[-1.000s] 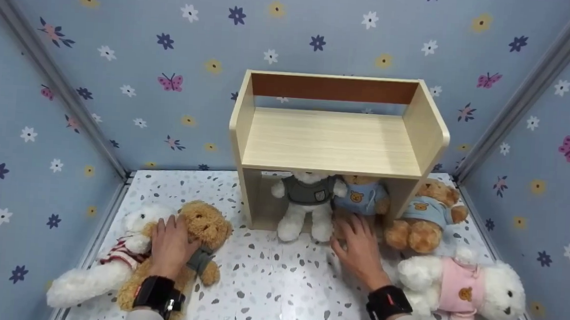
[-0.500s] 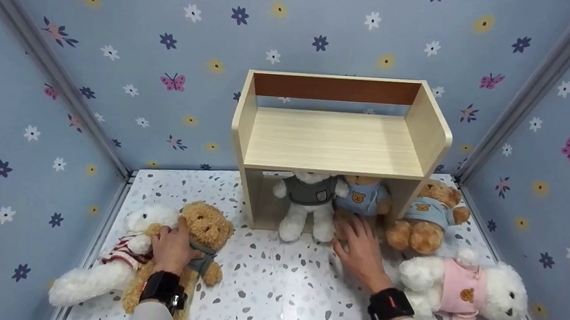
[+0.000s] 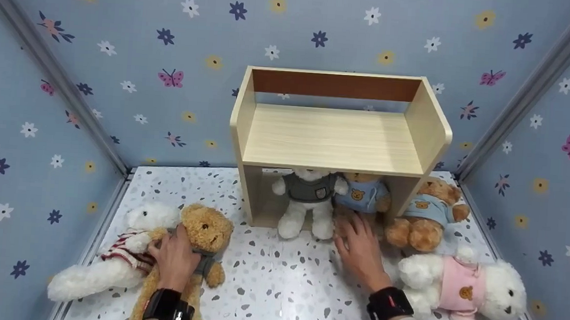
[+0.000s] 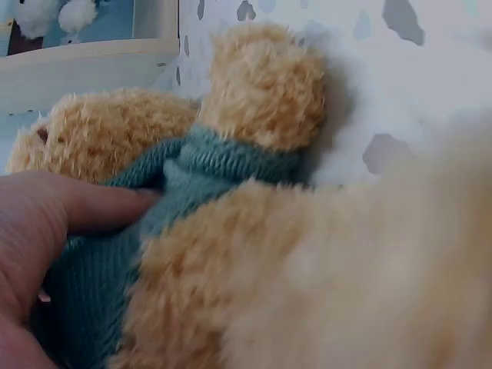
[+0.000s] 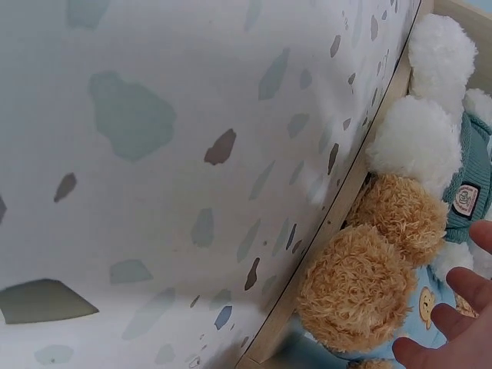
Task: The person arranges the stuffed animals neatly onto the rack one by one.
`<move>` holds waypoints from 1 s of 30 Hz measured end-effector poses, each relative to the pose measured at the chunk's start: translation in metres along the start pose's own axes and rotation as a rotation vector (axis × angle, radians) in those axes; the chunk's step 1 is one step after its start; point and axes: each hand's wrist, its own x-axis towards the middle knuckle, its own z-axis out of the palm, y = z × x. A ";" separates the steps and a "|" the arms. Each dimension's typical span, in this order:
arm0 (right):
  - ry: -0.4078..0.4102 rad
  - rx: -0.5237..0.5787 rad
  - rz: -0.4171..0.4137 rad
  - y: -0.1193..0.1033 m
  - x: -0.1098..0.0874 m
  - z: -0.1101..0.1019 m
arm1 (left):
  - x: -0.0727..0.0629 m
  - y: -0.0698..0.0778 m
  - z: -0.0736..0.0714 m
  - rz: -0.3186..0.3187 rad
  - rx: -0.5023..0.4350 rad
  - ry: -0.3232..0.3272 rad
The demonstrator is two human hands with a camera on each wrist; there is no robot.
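Note:
My left hand (image 3: 175, 260) grips a curly tan teddy bear (image 3: 206, 227) in a grey-green knit top, lying on its back. In the left wrist view the thumb presses into the knit top (image 4: 184, 177). Beside that bear lies a white plush toy (image 3: 107, 268) in a red-striped top. At the shelf's lower opening, my right hand (image 3: 361, 255) has its fingers spread in front of a bear (image 3: 360, 195) in a blue top. The right wrist view shows the fingers near that bear's tan feet (image 5: 357, 288), apart or barely touching; I cannot tell. Next to it sits a white bear (image 3: 307, 201) in a dark top.
A pale wooden two-level shelf (image 3: 336, 138) stands at the back. Right of it sits a brown bear (image 3: 418, 224) in a light blue top. A white plush toy (image 3: 461, 290) in pink lies at the right. Flower-patterned walls (image 3: 121, 68) enclose the speckled tabletop (image 3: 266, 289).
My left hand has moved slightly nearer and right, off the bear's upper body onto its top. The bear's head has turned to the right. My right hand stays put.

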 end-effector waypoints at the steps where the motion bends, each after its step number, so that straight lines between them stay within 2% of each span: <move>1: 0.010 0.001 -0.003 0.001 0.000 -0.001 | 0.000 0.003 -0.001 -0.012 0.003 -0.018; 5: 0.030 0.009 0.002 0.003 0.002 -0.004 | -0.002 0.017 -0.002 -0.054 -0.007 -0.111; 7: 0.033 0.017 0.001 0.002 0.002 -0.005 | -0.004 0.024 0.000 -0.060 -0.034 -0.123; 10: 0.042 0.017 -0.004 -0.002 0.001 -0.005 | -0.007 0.035 0.003 -0.036 -0.103 -0.079; 14: 0.033 -0.005 -0.016 -0.007 0.000 -0.005 | -0.012 0.050 0.006 0.000 -0.193 -0.056; 17: 0.007 -0.020 -0.034 -0.012 0.001 -0.007 | -0.017 0.059 0.012 0.006 -0.236 -0.057; 23: 0.009 -0.011 -0.078 -0.025 0.008 -0.011 | -0.024 0.081 0.026 0.013 -0.314 0.000; 25: 0.025 0.023 -0.102 -0.030 0.009 -0.010 | -0.026 0.090 0.030 0.011 -0.352 0.000; 27: 0.017 0.103 -0.108 -0.037 0.009 -0.008 | -0.027 0.098 0.035 0.018 -0.399 0.004; 30: -0.096 0.300 -0.027 -0.049 0.007 -0.007 | -0.028 0.108 0.040 0.028 -0.463 0.005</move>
